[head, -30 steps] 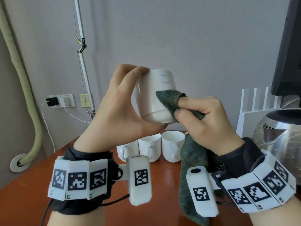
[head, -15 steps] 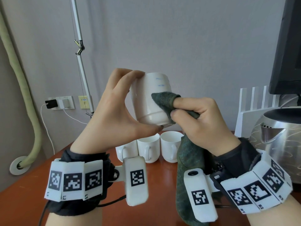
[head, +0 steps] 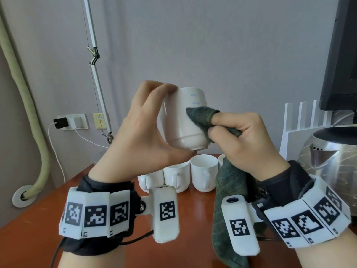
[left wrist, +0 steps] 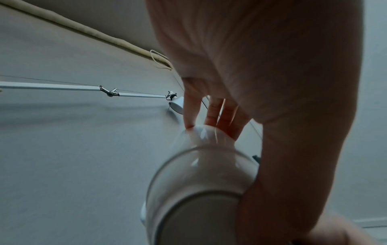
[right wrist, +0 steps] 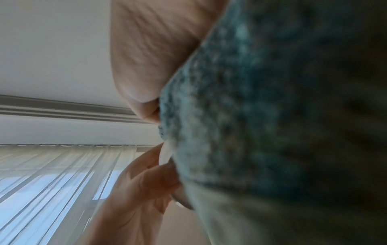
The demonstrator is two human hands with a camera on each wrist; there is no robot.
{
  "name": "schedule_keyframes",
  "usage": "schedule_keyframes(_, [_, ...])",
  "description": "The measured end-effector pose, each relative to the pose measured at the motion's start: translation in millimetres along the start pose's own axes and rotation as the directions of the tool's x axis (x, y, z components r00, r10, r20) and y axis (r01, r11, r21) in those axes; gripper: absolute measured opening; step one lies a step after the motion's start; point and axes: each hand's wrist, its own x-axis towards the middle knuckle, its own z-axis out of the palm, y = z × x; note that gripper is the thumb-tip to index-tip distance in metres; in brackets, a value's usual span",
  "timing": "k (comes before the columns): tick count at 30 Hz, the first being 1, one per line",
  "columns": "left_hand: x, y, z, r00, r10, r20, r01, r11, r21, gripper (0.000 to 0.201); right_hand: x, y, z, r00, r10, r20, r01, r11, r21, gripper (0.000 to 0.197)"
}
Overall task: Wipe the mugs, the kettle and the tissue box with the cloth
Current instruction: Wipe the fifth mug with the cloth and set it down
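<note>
Mug (head: 182,120) gripped base-down, tilted, by left hand (head: 143,136) above bench; cloth (head: 201,118) pinched in right hand (head: 245,140), pressed on mug's right wall.

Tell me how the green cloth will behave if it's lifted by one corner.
Probably floppy: the cloth droops in folds below the right hand. Likely light, since the hand carries it with a bunched grip. Its fuzzy weave suggests it won't slip easily.

Left hand (head: 144,132) raised, fingers and thumb spread in wide grip; right hand (head: 245,141) fisted, forefinger extended.
</note>
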Motion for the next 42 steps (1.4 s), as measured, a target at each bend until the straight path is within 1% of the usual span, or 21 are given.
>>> schedule_keyframes(3, [1,2,0,1.000,0.025,-0.001,-0.025,1.000,0.002,0.096,1,4,-6,0.996,0.038,-0.081,-0.037,0.999,0.017,0.028])
schedule_keyframes(5, [0,2,-3,1.000,0.017,-0.017,-0.017,1.000,0.009,0.097,1,5,-8,0.994,0.049,-0.102,-0.046,0.998,0.037,0.028])
schedule_keyframes(8, [-1,3,-5,1.000,-0.011,-0.024,0.012,0.999,0.038,0.097,0,6,-8,0.999,0.031,-0.043,-0.030,0.999,0.036,0.030])
schedule_keyframes(10, [-1,4,-2,1.000,0.000,-0.008,0.000,0.997,0.074,0.096,0,4,-4,1.000,0.012,0.018,-0.013,1.000,0.018,0.027])
schedule_keyframes(12, [0,7,2,1.000,0.018,0.014,-0.020,0.995,0.102,0.096,0,1,-1,0.999,-0.013,0.038,0.014,1.000,-0.024,0.025])
schedule_keyframes(14, [0,9,4,0.999,0.041,0.033,-0.044,0.993,0.109,0.094,1,1,-3,1.000,-0.017,-0.007,0.016,0.999,-0.039,0.026])
schedule_keyframes(16, [0,9,3,0.999,0.041,0.034,-0.044,0.994,0.101,0.094,2,3,-6,0.998,0.014,-0.054,-0.015,0.999,-0.028,0.027])
schedule_keyframes(18, [0,7,0,0.999,0.033,0.019,-0.035,0.996,0.088,0.095,3,5,-9,0.997,0.044,-0.070,-0.045,0.999,-0.015,0.028])
schedule_keyframes(20, [-1,5,-2,1.000,0.027,0.009,-0.027,0.995,0.095,0.096,2,6,-9,0.997,0.050,-0.056,-0.049,0.999,0.008,0.029])
schedule_keyframes(22, [-1,5,-3,1.000,0.013,0.012,-0.015,0.995,0.103,0.096,1,6,-8,1.000,0.030,-0.009,-0.030,0.999,0.021,0.030])
schedule_keyframes(25, [0,7,2,0.999,0.024,0.046,-0.030,0.992,0.124,0.094,1,3,-4,0.998,-0.012,0.068,0.013,1.000,-0.023,0.032])
schedule_keyframes(27, [0,9,7,0.996,0.055,0.075,-0.064,0.990,0.128,0.092,3,3,-6,0.999,-0.008,0.042,0.010,0.999,-0.053,0.037])
schedule_keyframes(29, [1,9,11,0.994,0.062,0.089,-0.073,0.990,0.119,0.092,4,5,-10,1.000,0.008,-0.012,-0.008,0.998,-0.062,0.031])
schedule_keyframes(31, [1,9,11,0.994,0.068,0.084,-0.077,0.991,0.110,0.092,5,7,-15,0.997,0.042,-0.068,-0.046,0.997,-0.063,0.025])
schedule_keyframes(34, [1,8,8,0.996,0.069,0.052,-0.075,0.991,0.110,0.091,6,10,-16,0.991,0.063,-0.116,-0.070,0.996,-0.056,0.027])
schedule_keyframes(38, [0,7,3,0.999,0.033,0.010,-0.034,0.993,0.116,0.093,4,7,-13,0.998,0.040,-0.055,-0.042,0.998,-0.038,0.035])
schedule_keyframes(42, [-1,5,3,0.999,0.037,0.020,-0.039,0.991,0.131,0.093,2,5,-5,1.000,0.003,0.031,0.000,0.995,-0.101,0.025])
